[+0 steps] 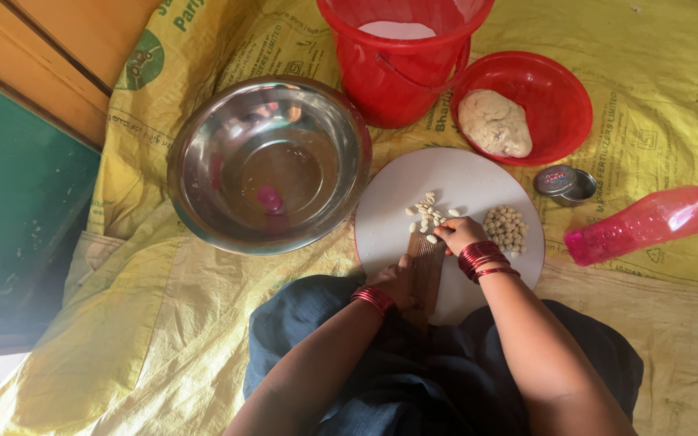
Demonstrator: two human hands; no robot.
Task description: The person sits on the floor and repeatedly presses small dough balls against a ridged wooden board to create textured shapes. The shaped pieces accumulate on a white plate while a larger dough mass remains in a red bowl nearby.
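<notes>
Now ribbed wooden board (426, 270) long axis points away, toward plate (462, 173).

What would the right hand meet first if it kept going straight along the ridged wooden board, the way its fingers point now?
Most likely the right hand would first meet the scattered shaped dough pieces on the white round board, just beyond the ridged wooden board; depth is hard to judge.

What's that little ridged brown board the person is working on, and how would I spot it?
Find the round white plate on the yellow sheet, below the red bucket. At its near edge lies a narrow brown ridged board, steadied by the left hand, with the right hand at its top. It is the only dark, grooved piece among pale dough bits.
</notes>
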